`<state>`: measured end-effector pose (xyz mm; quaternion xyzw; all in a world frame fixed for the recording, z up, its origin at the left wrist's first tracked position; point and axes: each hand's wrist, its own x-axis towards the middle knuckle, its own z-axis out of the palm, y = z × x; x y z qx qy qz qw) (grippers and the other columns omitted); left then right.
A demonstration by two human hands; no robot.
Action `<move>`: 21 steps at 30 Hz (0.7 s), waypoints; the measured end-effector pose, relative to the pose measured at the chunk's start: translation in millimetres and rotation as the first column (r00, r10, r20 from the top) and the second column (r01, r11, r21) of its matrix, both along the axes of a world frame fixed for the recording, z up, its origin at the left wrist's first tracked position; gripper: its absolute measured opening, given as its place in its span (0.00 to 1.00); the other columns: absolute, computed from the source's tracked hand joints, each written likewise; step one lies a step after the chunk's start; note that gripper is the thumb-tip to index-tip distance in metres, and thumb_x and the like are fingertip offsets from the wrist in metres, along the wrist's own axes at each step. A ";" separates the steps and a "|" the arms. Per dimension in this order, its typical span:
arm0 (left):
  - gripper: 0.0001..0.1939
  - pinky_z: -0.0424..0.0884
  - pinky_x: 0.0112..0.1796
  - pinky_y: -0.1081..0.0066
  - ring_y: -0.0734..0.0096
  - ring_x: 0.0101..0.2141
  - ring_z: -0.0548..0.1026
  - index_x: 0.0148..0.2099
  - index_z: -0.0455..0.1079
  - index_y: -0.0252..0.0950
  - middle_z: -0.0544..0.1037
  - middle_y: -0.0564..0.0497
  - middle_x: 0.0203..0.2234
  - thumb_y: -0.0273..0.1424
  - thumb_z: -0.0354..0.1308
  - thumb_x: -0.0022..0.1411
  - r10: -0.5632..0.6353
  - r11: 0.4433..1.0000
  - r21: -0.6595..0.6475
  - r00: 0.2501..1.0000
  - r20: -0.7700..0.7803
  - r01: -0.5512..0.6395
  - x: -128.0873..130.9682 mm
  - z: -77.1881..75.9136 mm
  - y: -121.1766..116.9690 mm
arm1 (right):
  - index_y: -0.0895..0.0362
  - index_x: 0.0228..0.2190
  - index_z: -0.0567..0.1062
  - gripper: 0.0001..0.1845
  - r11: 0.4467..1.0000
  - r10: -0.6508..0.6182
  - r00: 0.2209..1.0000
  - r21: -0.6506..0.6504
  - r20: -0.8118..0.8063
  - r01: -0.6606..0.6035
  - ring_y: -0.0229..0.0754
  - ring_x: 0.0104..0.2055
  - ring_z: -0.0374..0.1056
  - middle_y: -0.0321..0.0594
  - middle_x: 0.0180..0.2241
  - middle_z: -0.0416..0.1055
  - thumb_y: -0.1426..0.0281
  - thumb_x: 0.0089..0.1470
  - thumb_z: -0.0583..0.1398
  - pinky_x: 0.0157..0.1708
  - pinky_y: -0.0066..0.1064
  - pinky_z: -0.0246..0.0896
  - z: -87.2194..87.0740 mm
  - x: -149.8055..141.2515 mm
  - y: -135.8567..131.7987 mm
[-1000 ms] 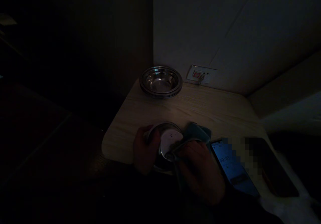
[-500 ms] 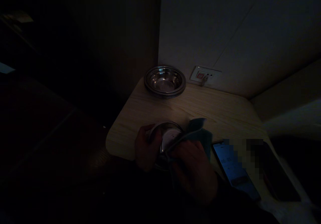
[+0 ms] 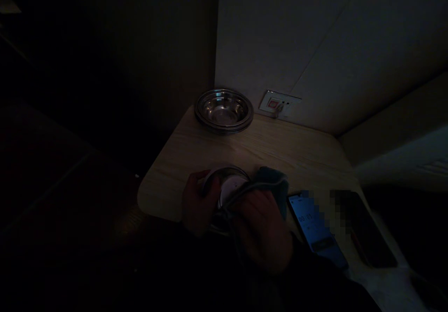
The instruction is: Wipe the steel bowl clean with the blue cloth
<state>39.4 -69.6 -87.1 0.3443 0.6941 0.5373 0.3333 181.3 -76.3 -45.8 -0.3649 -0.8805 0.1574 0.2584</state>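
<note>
In dim light I hold a shiny metal bowl [image 3: 230, 188] near the table's front edge. My left hand [image 3: 199, 205] is closed on its left rim, with the thumb over the near side. A teal cloth [image 3: 275, 181] is gripped in my right hand [image 3: 261, 228], whose fingers press it against the bowl's right side. Part of the cloth spreads out beyond the knuckles toward the right. The lower part of the bowl is hidden by the hands and by darkness.
Stacked metal bowls [image 3: 224, 114] stand at the back left of the wooden table [image 3: 168, 172]. A wall socket [image 3: 279, 104] is behind them. To the right lie a lit phone [image 3: 317, 230] and a dark, flat object [image 3: 373, 237].
My right hand and the cloth have shifted across the bowl, covering more of its bright face. The cloth's loose end has flipped about. My left hand keeps its hold; the view sways slightly.
</note>
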 end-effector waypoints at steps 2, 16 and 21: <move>0.19 0.70 0.28 0.70 0.67 0.28 0.75 0.39 0.67 0.33 0.76 0.49 0.26 0.42 0.57 0.49 -0.006 1.000 -0.010 1.000 0.008 0.006 -0.4 0.3 0.0 | 0.58 0.32 0.72 0.09 1.000 -0.013 1.000 0.019 -0.025 0.013 0.44 0.37 0.64 0.42 0.31 0.71 0.75 0.53 0.52 0.36 0.37 0.54 -1.6 -2.6 -0.6; 0.17 0.70 0.29 0.70 0.65 0.31 0.76 0.39 0.68 0.34 0.77 0.48 0.29 0.40 0.56 0.50 0.033 0.999 -0.029 0.999 -0.040 -0.034 3.1 -1.1 0.4 | 0.55 0.43 0.69 0.16 0.965 -0.200 0.966 0.136 -0.166 0.224 0.44 0.46 0.66 0.42 0.43 0.73 0.79 0.53 0.52 0.40 0.36 0.65 -33.4 40.0 -47.1; 0.18 0.70 0.27 0.71 0.66 0.29 0.75 0.38 0.67 0.35 0.77 0.49 0.27 0.42 0.56 0.49 0.007 0.999 -0.036 1.000 -0.018 -0.007 4.0 1.0 2.1 | 0.57 0.43 0.71 0.14 0.960 -0.136 0.978 0.222 -0.161 0.170 0.44 0.43 0.68 0.43 0.42 0.74 0.78 0.55 0.53 0.39 0.36 0.66 -30.2 15.6 -36.0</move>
